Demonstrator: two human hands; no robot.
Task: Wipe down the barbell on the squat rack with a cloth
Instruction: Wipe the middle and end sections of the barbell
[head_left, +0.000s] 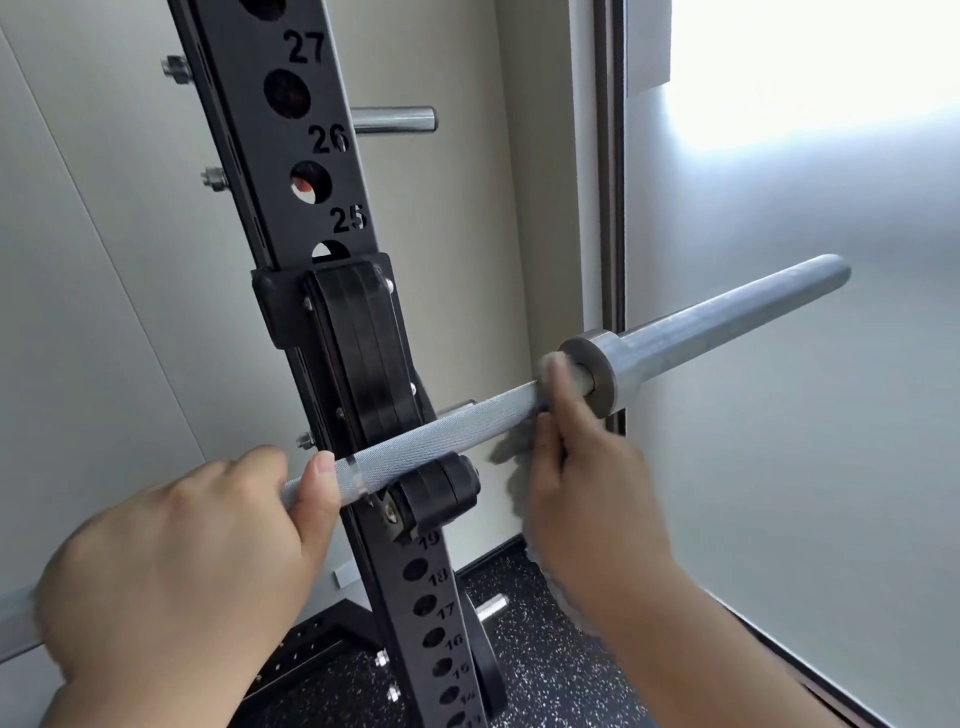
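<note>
A silver barbell (457, 428) lies across the black J-hook (436, 493) of the squat rack upright (311, 218), its knurled shaft slanting up to the right into the collar and smooth sleeve (727, 322). My left hand (197, 551) grips the shaft just left of the hook, thumb on top. My right hand (587, 467) holds a grey cloth (558, 369) wrapped round the shaft right next to the collar; the hand and cloth are blurred, and a fold of cloth hangs below the wrist.
The numbered upright stands close in front of a pale wall. A chrome storage peg (395, 119) sticks out above, and a shorter one (491, 608) near the speckled black floor (545, 675). A frosted glass panel (779, 467) is on the right.
</note>
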